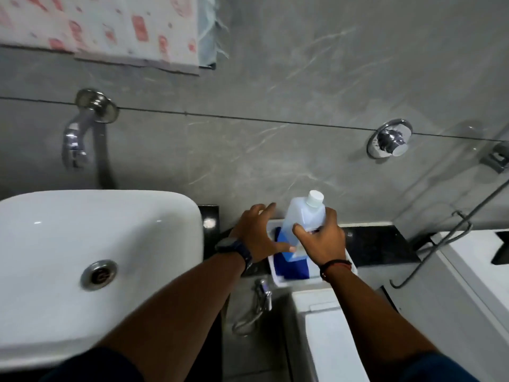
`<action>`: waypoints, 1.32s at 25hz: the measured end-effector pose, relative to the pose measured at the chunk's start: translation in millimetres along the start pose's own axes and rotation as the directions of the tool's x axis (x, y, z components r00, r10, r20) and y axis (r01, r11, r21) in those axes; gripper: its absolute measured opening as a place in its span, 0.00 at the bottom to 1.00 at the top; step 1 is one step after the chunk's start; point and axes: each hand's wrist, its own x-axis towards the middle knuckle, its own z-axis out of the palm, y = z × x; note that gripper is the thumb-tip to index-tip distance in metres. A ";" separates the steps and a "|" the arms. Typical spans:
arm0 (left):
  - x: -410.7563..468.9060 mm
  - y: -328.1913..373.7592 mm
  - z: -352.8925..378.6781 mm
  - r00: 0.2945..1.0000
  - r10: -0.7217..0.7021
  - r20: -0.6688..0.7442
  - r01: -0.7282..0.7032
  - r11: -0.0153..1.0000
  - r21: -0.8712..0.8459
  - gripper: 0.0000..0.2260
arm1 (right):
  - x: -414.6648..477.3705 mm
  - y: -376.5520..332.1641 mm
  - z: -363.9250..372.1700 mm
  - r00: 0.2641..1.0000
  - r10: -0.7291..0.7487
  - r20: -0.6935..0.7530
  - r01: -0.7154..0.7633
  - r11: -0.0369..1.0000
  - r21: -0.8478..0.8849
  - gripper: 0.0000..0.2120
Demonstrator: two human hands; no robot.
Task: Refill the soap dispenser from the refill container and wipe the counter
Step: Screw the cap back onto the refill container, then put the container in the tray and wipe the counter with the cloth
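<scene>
Right hand (321,241) is clamped round the capped refill container (304,216) above the white tray (278,281) on the dark worktop (385,244), left hand (257,234) splayed beside it, so pouring and wiping look not yet begun, no dispenser visible.

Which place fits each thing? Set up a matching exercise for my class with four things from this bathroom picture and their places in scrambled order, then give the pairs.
Things:
1. refill bottle
2. blue cloth
3. tap
4. patterned towel

Places:
A. hanging at top left
B. on the wall above the basin
C. in the right hand
D. in the white tray

Pairs: 1-C, 2-D, 3-B, 4-A
</scene>
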 end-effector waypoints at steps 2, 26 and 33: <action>36.3 -20.9 38.4 0.998 -0.055 0.033 0.052 0.996 0.078 0.50 | 41.6 47.9 6.7 0.999 0.042 -0.013 -0.042 0.996 -0.083 0.31; 131.3 -114.6 201.2 0.891 -0.100 0.443 -0.090 0.917 0.388 0.56 | 94.8 226.0 131.0 0.817 0.561 -0.138 -0.577 0.794 -0.189 0.33; 122.7 -117.0 183.5 0.900 -0.023 0.435 -0.139 0.931 0.338 0.52 | 117.0 239.2 150.8 0.595 0.675 0.436 -0.610 0.733 -0.302 0.19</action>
